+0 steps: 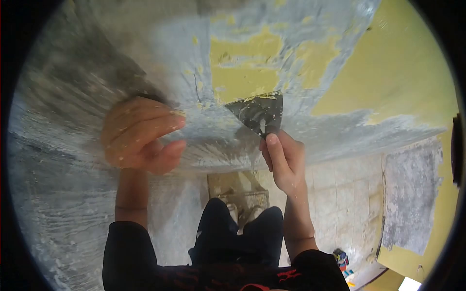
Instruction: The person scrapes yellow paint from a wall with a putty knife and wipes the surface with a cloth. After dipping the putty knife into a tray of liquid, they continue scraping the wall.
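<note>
My right hand point(284, 157) is closed around the handle of a wide scraper point(259, 111), thumb laid along it. The dark triangular blade is speckled with bits of paint, and its edge lies right at a yellow paint patch point(245, 82) on the wall point(170, 53). Around that patch the surface is scraped to grey. To the left, my left hand point(143, 136) is held up close to the grey wall, slightly blurred, with its fingers curved together and the thumb apart. A dark patch shows behind its knuckles.
Yellow paint point(388, 68) covers the wall on the right. Below, my shoes stand on a brownish platform point(216, 186) over a tiled floor point(340, 194). A scraped grey panel point(412, 194) shows on the far right wall. Small colourful items point(342, 262) lie at lower right.
</note>
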`<state>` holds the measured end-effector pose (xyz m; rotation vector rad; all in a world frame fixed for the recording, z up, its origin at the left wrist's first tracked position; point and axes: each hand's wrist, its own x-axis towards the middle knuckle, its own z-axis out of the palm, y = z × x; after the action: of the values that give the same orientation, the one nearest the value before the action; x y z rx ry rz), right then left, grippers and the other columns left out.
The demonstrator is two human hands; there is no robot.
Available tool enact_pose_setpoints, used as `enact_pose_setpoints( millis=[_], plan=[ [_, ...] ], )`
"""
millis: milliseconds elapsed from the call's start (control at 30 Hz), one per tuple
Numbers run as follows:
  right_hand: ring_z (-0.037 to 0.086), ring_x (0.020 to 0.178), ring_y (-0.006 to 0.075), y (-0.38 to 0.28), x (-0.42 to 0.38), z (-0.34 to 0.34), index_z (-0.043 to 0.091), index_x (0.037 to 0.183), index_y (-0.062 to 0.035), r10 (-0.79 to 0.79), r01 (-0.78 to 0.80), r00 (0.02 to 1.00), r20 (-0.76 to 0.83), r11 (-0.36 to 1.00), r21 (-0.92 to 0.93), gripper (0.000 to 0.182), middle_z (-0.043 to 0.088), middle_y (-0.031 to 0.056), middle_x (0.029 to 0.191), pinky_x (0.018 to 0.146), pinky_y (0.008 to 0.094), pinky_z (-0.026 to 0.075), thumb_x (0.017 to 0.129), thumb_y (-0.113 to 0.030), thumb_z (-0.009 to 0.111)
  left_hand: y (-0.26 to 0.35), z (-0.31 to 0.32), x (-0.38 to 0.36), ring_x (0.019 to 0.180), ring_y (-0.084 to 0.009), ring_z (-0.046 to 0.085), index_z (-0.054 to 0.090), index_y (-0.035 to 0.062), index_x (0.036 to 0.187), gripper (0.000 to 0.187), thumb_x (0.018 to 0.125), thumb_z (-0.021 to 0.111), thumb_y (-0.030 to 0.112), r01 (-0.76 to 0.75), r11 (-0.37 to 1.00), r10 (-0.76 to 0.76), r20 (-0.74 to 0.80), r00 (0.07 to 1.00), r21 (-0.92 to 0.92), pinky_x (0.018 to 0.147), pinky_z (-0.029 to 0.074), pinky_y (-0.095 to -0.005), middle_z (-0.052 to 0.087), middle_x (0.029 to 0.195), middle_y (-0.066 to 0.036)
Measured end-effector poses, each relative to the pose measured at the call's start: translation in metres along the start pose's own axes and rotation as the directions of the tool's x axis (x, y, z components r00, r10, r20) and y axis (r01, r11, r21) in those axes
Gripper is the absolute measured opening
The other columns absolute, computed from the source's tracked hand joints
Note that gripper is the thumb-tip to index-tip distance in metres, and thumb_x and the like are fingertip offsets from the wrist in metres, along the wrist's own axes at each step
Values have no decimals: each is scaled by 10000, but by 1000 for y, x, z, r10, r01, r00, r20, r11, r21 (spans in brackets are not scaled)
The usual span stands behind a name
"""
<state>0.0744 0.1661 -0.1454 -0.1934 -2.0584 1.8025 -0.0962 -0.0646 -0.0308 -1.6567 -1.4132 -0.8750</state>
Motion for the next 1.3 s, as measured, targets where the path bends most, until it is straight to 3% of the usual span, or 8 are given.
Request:
enact_pose_setpoints(
  millis=[133, 300, 367, 567, 733, 967, 1133, 1300],
  plan=[
    [408, 525, 43, 25, 3, 1, 639, 863, -5, -214, 211, 976, -43, 975, -71, 425, 494, -37, 591, 503, 248, 306, 1144, -305, 535, 1, -5, -7, 695, -273, 723, 747, -49, 949, 452, 1036, 676, 389, -82, 993, 79, 42, 996, 82, 635, 573, -369, 747, 775, -169],
    [402, 525, 41, 58, 15, -6, 638, 857, -9, -391, 385, 919, -36, 915, -117, 416, 501, -34, 597, 501, 246, 297, 1149, -280, 517, -10, -9, -15, 791, -277, 722, 741, -97, 1030, 286, 1053, 666, 179, -212, 977, 210, 109, 972, 9, 700, 562, -356, 760, 905, -219],
    [461, 591, 68, 67, 16, -10, 660, 832, -2, -381, 375, 923, -46, 920, -112, 366, 535, 24, 606, 551, 276, 377, 1099, -249, 618, -14, -3, -21, 801, -262, 724, 744, -98, 1047, 219, 1037, 675, 110, -253, 967, 251, 50, 967, 38, 713, 568, -348, 766, 924, -209],
    [417, 540, 53, 90, 18, -5, 647, 795, -28, -514, 500, 854, -85, 854, -145, 451, 468, -27, 567, 509, 278, 320, 1122, -329, 571, -27, 16, -34, 930, -185, 747, 755, -72, 1087, 142, 966, 743, 0, -201, 977, 187, -173, 967, -66, 856, 617, -328, 791, 1011, -144],
    [381, 490, 50, 102, 16, -3, 635, 803, -46, -584, 580, 805, -104, 812, -73, 468, 469, -33, 558, 480, 262, 306, 1129, -372, 552, 6, 42, -27, 1087, -191, 752, 786, 67, 1132, 196, 936, 778, 67, -342, 869, 410, -133, 902, 358, 921, 604, -316, 789, 1217, -70],
    [399, 420, 105, 59, 11, -3, 591, 878, -73, -495, 497, 864, -90, 868, 0, 478, 484, 7, 559, 395, 287, 287, 1128, -461, 470, 39, 39, -43, 1270, -279, 688, 771, 132, 1247, 346, 903, 801, 167, -369, 801, 430, -24, 903, 472, 1079, 545, -404, 734, 1367, -76],
    [439, 411, 123, 29, 0, 5, 567, 898, -71, -399, 396, 917, -14, 914, -84, 450, 496, 15, 570, 389, 293, 306, 1127, -439, 443, 45, 65, -46, 1347, -269, 637, 741, 134, 1330, 431, 904, 795, 173, -444, 787, 427, 140, 893, 428, 1144, 518, -427, 698, 1427, -57],
    [445, 399, 137, 24, -8, 9, 562, 935, -80, -360, 359, 932, 38, 933, 38, 401, 493, 21, 580, 373, 312, 301, 1122, -415, 445, 30, 88, -44, 1352, -238, 636, 730, 118, 1345, 425, 926, 783, 170, -486, 720, 438, 218, 872, 495, 1142, 531, -398, 702, 1418, -40]
  ],
)
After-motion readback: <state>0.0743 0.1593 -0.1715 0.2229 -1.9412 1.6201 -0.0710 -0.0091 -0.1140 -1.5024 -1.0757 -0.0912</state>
